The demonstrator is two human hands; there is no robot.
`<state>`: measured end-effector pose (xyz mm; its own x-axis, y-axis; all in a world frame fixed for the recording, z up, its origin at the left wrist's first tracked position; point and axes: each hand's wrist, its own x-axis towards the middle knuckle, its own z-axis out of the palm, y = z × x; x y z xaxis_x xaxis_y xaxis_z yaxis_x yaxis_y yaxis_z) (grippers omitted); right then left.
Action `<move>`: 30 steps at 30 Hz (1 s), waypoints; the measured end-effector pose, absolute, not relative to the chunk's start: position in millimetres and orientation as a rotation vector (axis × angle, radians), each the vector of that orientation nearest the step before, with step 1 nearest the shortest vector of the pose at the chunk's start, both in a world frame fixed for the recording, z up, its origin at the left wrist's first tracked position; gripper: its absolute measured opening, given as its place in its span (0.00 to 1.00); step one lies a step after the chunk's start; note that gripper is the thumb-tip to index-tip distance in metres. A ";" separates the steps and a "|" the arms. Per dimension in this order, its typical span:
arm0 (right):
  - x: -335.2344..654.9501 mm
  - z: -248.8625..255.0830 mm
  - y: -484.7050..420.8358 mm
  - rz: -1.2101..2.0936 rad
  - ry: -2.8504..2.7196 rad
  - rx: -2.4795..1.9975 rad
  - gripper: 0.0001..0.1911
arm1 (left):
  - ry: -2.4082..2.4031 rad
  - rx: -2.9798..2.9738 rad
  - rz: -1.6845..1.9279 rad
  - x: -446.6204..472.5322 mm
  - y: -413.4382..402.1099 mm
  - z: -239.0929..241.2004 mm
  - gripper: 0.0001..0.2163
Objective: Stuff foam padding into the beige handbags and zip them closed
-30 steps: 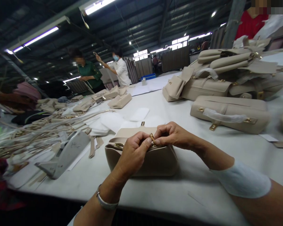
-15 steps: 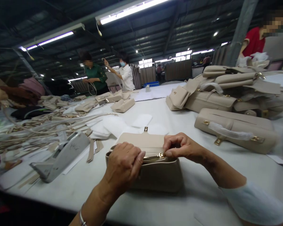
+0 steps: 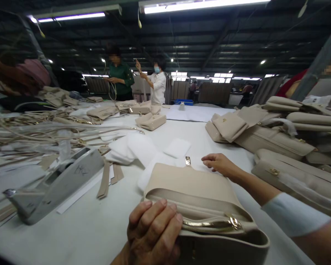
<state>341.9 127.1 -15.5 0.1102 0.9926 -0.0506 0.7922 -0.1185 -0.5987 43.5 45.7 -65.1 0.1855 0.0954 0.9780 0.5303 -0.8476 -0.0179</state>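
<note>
1. Beige handbag (image 3: pixel 198 206) sits on the white worktable (image 3: pixel 99 228), nearest the person, flap thrown back, gold zipper (image 3: pixel 209 223) closed along the top.
2. Left hand (image 3: pixel 154 232) clamps the bag's near-left corner, fingers curled over its edge.
3. Right hand (image 3: pixel 219 164) rests loosely open, palm down, just beyond the flap, beside the gold clasp (image 3: pixel 187 161).
4. Grey tape dispenser (image 3: pixel 55 184) lies left; more beige bags (image 3: pixel 278 140) are stacked right.

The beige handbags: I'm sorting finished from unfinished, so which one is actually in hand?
The handbag nearest the camera: the left hand grips its zipped top. The others lie untouched, piled right and further back.
</note>
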 end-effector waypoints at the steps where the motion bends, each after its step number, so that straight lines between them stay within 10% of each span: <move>1: 335.3 -11.1 149.0 0.588 -1.835 -2.008 0.20 | -0.591 -2.075 -1.725 43.8 47.1 -67.6 0.11; 9: 251.0 -20.8 277.0 0.337 -2.299 -2.283 0.33 | -0.482 -2.218 -1.590 27.5 51.4 -64.7 0.05; 21: 281.0 1.3 242.3 0.075 -2.116 -2.203 0.15 | -0.429 -2.478 -1.684 21.3 42.3 -47.6 0.12; 26: 282.8 53.2 180.8 -0.070 -1.800 -1.781 0.22 | -0.296 -2.540 -1.645 12.1 45.3 -44.0 0.17; 30: 258.3 69.5 76.8 0.450 -1.548 -1.047 0.17 | -0.574 -2.587 -1.949 22.5 41.1 -42.3 0.30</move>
